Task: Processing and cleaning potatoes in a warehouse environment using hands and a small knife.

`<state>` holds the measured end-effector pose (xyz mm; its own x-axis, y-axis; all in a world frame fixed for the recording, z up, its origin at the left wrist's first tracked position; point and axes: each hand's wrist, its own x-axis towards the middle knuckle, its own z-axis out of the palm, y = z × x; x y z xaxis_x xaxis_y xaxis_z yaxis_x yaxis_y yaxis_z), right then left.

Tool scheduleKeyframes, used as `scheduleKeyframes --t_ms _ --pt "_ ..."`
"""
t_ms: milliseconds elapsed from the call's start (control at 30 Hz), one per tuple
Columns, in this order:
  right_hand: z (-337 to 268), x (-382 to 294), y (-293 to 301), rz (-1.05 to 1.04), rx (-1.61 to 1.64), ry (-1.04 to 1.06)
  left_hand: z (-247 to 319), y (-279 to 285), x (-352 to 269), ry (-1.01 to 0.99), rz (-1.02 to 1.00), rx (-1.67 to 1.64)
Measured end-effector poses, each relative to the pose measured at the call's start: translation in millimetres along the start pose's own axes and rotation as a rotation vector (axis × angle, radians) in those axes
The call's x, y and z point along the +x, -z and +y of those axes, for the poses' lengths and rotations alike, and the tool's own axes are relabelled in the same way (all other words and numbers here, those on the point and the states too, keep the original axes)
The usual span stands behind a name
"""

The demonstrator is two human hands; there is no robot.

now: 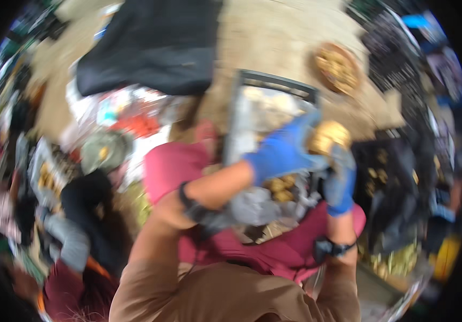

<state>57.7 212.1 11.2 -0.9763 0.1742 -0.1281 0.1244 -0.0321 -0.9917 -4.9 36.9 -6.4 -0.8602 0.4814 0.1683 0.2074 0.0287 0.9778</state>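
Observation:
My left hand (283,147), in a blue glove, curves around the left side of a rounded yellow clump (330,137), perhaps produce. From below, the gloved fingers of my right hand (340,181) press on the same clump. Motion blur hides the exact grip and the clump's fine detail. Under and beyond my left hand stands a dark plastic crate (279,81) with pale, blurred contents. Closer to my lap, yellow pieces (281,187) lie beside crumpled grey plastic (255,207).
A round brown bowl (355,60) of yellow pieces sits on the floor at the far right. Black plastic (400,201) holds some pieces at my right. Ahead left are a large black object (154,52) and plastic bags (138,124). A person (68,245) is close on my left.

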Motion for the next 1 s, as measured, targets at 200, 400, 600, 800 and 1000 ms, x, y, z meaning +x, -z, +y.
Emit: scheduleKeyframes --t_ms 200,400,600,800,1000 --pt "-6.8 -7.4 11.2 -0.031 -0.047 0.119 -27.2 -35.6 0.7 0.011 -0.016 -0.128" --pt "1.1 -8.6 18.2 0.100 -0.352 0.270 -16.2 -40.5 -0.3 -0.096 -0.011 -0.010" --pt "38.6 -0.7 64.4 0.179 -0.482 0.384 -17.4 -48.2 -3.2 -0.030 -0.072 0.012" --pt "25.2 1.9 56.2 0.258 -0.238 0.146 -10.2 -43.8 -4.3 -0.084 -0.126 0.001" --pt "-4.9 -8.7 43.3 0.028 0.021 0.069 -12.1 -49.5 -0.1 -0.117 0.005 0.007"
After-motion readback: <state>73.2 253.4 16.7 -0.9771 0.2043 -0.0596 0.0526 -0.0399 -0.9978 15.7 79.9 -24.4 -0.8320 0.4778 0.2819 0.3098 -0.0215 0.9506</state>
